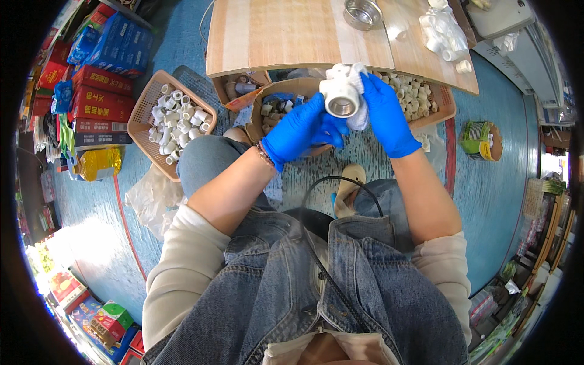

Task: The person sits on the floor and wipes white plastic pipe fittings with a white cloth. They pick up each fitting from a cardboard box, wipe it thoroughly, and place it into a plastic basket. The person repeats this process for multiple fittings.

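Above my knees, in front of the table edge, I hold up a white plastic pipe fitting (339, 91) whose round opening has a metal lining. My left hand (299, 132), in a blue glove, is closed at the fitting's left side, its fingers curling below it. A white cloth (360, 117) is pressed along the right side of the fitting. My right hand (387, 112), also blue-gloved, grips this cloth against the fitting, and part of the cloth hangs below. The fitting's far side is hidden by the cloth and my fingers.
A basket (141, 115) of white pipe fittings stands left of my knee. Under the wooden table (292, 30) are a cardboard box (252, 125) and another basket (449, 103) with fittings. On the table stand a metal bowl (363, 13) and a plastic bag (439, 33) of white pieces.
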Available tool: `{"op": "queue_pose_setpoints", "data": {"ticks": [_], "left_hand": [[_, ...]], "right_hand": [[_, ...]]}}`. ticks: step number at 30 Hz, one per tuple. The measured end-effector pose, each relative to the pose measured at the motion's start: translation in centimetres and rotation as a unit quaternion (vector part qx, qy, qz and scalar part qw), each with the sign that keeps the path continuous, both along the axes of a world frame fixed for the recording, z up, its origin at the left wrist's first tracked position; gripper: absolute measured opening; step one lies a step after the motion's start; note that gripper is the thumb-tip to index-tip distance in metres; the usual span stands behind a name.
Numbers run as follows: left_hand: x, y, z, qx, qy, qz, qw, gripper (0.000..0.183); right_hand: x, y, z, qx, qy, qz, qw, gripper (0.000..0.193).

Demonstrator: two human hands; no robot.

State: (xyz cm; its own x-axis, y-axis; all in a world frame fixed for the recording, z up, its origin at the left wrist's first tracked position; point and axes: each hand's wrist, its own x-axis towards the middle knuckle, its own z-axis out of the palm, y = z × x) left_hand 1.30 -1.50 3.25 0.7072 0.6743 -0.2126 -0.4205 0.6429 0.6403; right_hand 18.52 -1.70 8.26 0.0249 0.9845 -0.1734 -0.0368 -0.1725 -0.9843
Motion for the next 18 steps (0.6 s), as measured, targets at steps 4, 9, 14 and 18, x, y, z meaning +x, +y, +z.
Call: {"op": "queue_pose_setpoints", "data": {"ticks": [4,9,14,18], "left_hand": [[-0.7,0.4,0.8,0.260,0.214,0.166,0.927,0.055],[0.2,-0.1,0.7,0.492,0.341,0.234,0.766,0.089],[-0.2,0.1,1.0,0.501,0.388,0.232,0.738,0.075],[-1.0,0.7,1.5,0.616,0.388,0.198,0.656,0.064]], "right_hand": [[-0.2,-0.2,-0.7,0.062,0.011,-0.058,0.996,0.037],[-1.5,-0.5,-1.2,-0.023,0.076,-0.038,0.996,0.037],[-2.0,-1.0,-1.7,-0.043,0.071,-0.006,0.997,0.034],[-0.6,-0.6,-1.5,-0.047,-0.003,0.059,0.997,0.033]]}}
